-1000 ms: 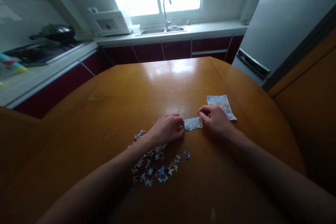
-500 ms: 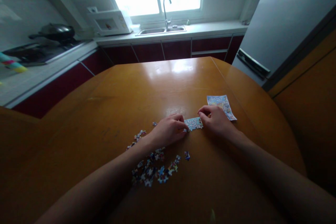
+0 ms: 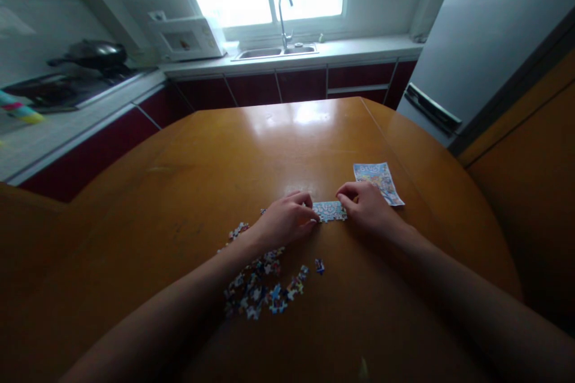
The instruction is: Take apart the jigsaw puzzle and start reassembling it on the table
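A joined strip of jigsaw puzzle (image 3: 329, 211), pale blue with lettering, lies on the table between my hands. My left hand (image 3: 290, 220) has curled fingers closed at the strip's left end and covers that end. At the opposite end, the thumb and fingers of my right hand (image 3: 366, 203) pinch the upper right corner. Loose puzzle pieces (image 3: 254, 293) are heaped below my left forearm, partly hidden by it. One dark piece (image 3: 319, 266) lies apart, below the strip. Behind my right hand is a printed picture sheet (image 3: 381, 179), partly covered by that hand.
The wooden table (image 3: 215, 155) has a curved right edge. Beyond it stand a counter with a sink (image 3: 263, 53), a microwave (image 3: 191, 39) and a stove with a pan (image 3: 96, 55). A fridge (image 3: 489, 30) rises at the right.
Both hands have shifted very slightly left along with the puzzle strip. Their grip looks the same, and the loose pieces have stayed put.
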Demonstrator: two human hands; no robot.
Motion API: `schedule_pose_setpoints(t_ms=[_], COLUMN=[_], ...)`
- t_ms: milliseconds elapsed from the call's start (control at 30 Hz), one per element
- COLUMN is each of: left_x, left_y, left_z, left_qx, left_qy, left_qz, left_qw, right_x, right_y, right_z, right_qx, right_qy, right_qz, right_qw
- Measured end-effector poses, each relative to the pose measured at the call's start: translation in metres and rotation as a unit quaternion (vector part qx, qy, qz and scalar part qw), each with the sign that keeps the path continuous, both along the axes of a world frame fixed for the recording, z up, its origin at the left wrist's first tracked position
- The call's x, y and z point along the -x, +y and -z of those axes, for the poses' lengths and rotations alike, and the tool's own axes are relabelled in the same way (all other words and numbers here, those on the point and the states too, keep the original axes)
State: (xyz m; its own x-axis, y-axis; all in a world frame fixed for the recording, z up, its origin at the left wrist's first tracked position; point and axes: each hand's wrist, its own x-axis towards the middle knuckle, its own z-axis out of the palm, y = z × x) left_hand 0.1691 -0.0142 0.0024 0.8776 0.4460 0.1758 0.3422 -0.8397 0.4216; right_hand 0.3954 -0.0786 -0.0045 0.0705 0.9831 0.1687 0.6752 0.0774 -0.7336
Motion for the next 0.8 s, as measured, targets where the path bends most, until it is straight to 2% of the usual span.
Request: schedule_pose_setpoints(t_ms=[200,533,800], left_x=[0.000,-0.003,-0.001], left_y=[0.001,0.000,0.002], left_z=[0.003,0.002,0.005], left_qx=[0.000,0.021,0.030], left_qy=[-0.002,-0.032,-0.039], left_qz=[-0.002,-0.026,-0.025], left_qw=[1.000,0.999,0.998], right_x=[0.001,0.005,0.006], right_y=[0.000,-0.005,-0.006], right_z=[0.000,0.009,0.010], right_qx=[0.008,-0.007,-0.002], right_qy=[0.003,-0.077,-0.086], right_qz=[-0.021,-0.091,-0.091], right_qw=[1.000,0.993,0.992])
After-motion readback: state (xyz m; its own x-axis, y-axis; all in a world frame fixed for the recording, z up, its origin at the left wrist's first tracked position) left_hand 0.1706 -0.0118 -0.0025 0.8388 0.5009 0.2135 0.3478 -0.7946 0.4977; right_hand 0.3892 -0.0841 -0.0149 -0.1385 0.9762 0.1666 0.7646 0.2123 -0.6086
